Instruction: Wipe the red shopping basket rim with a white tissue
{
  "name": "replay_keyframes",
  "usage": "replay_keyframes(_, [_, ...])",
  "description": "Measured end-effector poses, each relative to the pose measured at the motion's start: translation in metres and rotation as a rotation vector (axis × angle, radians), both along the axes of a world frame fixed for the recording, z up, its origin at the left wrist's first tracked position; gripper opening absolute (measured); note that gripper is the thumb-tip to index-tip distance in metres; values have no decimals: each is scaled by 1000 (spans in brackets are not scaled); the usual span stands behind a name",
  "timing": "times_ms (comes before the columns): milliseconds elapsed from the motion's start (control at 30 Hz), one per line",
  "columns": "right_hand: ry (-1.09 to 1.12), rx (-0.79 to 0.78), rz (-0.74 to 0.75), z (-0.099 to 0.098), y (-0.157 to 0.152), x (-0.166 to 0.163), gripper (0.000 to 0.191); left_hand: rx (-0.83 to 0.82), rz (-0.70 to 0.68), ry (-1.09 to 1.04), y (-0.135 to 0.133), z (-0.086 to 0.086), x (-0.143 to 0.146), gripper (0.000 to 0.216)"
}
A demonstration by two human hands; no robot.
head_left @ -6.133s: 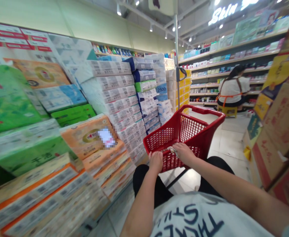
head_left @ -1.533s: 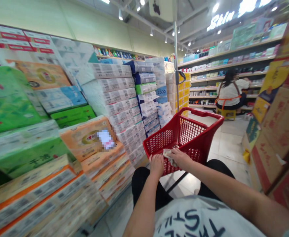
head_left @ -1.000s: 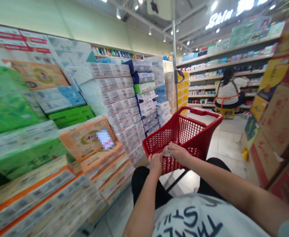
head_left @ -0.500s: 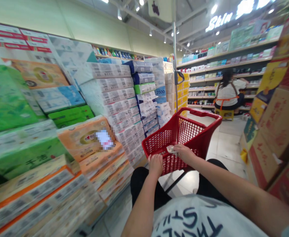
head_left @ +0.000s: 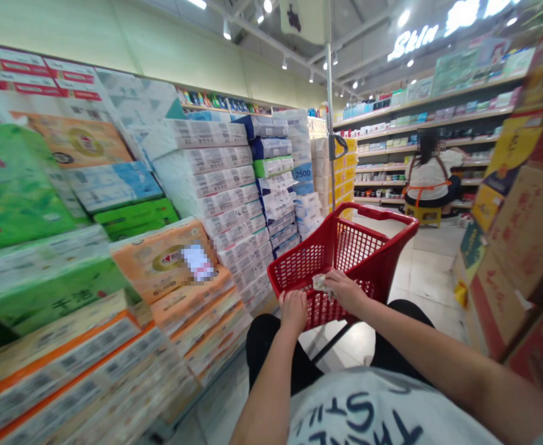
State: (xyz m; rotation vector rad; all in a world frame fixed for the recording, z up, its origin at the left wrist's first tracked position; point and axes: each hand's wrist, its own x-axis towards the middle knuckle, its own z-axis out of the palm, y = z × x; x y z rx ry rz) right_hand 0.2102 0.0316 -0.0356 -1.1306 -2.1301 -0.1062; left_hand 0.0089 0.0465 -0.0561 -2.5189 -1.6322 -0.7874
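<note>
A red plastic shopping cart (head_left: 364,272) with a perforated basket stands right before my knees. My left hand (head_left: 294,309) is closed over the near left corner of its rim. Between the fingers of my right hand (head_left: 346,290) is a crumpled whitish cloth or wipe (head_left: 320,283); I cannot tell which. It lies at the cart's near rim, a little to the right of my left hand. The palm side of both hands is hidden.
Stacked tissue packs (head_left: 225,179) line the left side, with a phone (head_left: 198,262) propped on an orange pack. Cardboard boxes (head_left: 531,228) rise on the right. Farther back a person in an orange apron (head_left: 427,179) sits on a yellow stool (head_left: 427,216) by the shelves. A metal pole (head_left: 329,111) stands behind the cart.
My right hand and the crumpled wipe have shifted very slightly along the cart rim. My left hand keeps its grip, and the view has moved a little.
</note>
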Motion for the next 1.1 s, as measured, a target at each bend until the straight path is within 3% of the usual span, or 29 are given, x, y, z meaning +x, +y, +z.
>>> replay_keyframes(100, [-62, 3, 24, -2, -3, -3, 30, 6, 3, 7, 0, -1, 0, 32])
replay_keyframes(267, [-243, -152, 23, -14, -10, -6, 27, -1, 7, 9, -1, 0, 0, 31])
replay_keyframes(400, [-286, -94, 8, -10, -10, -10, 30, -4, 5, 8, 0, 0, 0, 31])
replay_keyframes(600, [-411, -151, 50, -20, -12, -14, 27, 1, 2, 3, 0, -1, 0, 30])
replay_keyframes(767, [-437, -41, -10, -17, -14, -19, 24, 3, 2, 9, -1, 0, 0, 31])
replay_keyframes(967, [-525, -180, -105, -26, -15, -16, 24, 5, 9, 6, -2, 1, 0, 31])
replay_keyframes(1100, [-457, -120, -75, -25, -15, -18, 28, 1, 12, 2, -1, 0, 0, 29])
